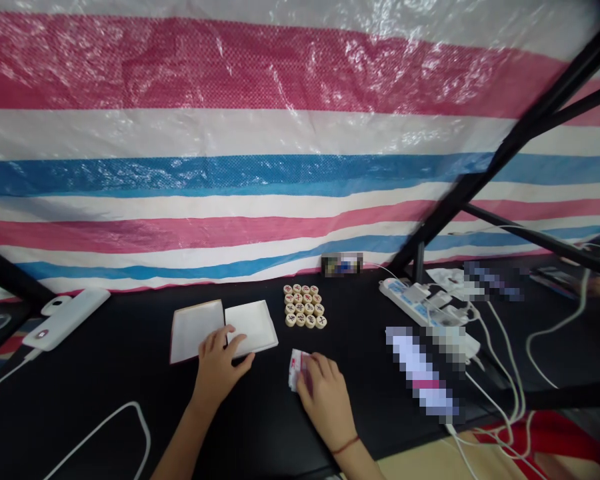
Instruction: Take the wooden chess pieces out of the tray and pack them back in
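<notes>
The left hand (219, 368) is held open, with its fingers laid on a white lid (254, 327) beside a white box (196, 331). A small packet (296, 371) is gripped by the right hand (326, 398), near round game pieces (304, 307) set in rows.

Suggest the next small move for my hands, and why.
Probably bring your left hand over to the white and red packet, since only your right hand holds it, and the left merely rests on the white square tray.
</notes>
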A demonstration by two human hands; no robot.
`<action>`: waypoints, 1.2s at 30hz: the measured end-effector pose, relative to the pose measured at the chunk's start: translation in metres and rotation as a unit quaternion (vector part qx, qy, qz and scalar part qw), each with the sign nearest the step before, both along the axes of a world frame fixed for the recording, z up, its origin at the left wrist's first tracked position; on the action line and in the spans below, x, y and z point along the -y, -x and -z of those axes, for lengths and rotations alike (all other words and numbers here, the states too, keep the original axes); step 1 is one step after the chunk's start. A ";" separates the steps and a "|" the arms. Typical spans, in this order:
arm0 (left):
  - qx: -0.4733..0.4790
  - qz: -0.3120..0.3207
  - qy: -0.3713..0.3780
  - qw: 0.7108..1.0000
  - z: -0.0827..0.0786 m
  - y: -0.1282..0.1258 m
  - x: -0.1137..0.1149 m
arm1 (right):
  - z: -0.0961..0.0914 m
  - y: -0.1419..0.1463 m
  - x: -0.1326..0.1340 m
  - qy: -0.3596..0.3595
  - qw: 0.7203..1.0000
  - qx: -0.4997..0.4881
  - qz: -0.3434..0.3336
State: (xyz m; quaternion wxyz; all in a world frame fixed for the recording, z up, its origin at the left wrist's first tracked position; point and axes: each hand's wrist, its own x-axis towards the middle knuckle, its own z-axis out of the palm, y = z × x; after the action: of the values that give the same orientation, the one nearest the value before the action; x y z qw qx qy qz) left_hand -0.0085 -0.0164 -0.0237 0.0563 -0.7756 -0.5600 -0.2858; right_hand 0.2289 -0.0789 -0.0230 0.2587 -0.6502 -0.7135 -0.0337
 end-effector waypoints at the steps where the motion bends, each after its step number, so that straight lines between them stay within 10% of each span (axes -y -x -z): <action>1: -0.010 -0.025 0.001 1.000 0.001 0.000 0.000 | 0.002 0.003 0.003 -0.004 1.000 0.007 -0.005; 14: -0.060 -0.101 0.107 0.987 -0.001 -0.002 0.003 | 0.006 -0.011 -0.029 -0.087 0.994 -0.030 -0.060; 28: -0.072 -0.133 0.087 0.985 -0.001 -0.014 -0.006 | -0.010 0.086 -0.070 -0.053 0.953 -0.116 -0.276; 32: -0.017 -0.064 0.006 0.998 0.002 -0.008 0.000 | -0.001 0.090 -0.067 0.009 0.950 -0.162 -0.266; 36: 0.058 0.070 0.090 0.992 0.005 -0.008 0.004 | 0.005 0.087 -0.060 0.068 0.931 -0.233 -0.274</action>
State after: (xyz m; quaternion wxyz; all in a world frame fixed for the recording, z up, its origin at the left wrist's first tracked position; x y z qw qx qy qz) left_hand -0.0004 -0.0204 -0.0286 -0.0663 -0.7968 -0.5302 -0.2821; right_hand 0.1424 -0.0189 -0.0282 0.3722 -0.4348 -0.7843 0.2392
